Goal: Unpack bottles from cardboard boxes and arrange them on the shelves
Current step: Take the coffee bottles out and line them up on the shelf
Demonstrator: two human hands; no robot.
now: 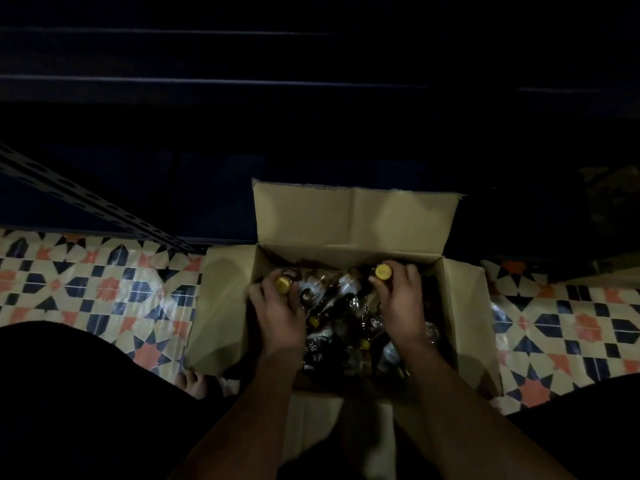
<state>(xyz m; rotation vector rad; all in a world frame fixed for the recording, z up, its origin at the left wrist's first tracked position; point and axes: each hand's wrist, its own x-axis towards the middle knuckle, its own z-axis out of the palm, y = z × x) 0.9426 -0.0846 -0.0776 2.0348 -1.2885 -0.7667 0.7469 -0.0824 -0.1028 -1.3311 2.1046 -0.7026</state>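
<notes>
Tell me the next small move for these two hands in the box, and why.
Probably lift both bottles straight up out of the box. The left hand grips one yellow-capped bottle, the right hand another, and both are still down among the loose bottles.

head | worn, facing forward and steeply down | close above open cardboard box

A floor of patterned tiles, cream with navy and orange star shapes, carries an open brown cardboard box whose flaps are folded outward. The box stands against dark shelving at the far edge of the tiles. A perforated grey metal shelf upright meets the floor left of the box.
</notes>
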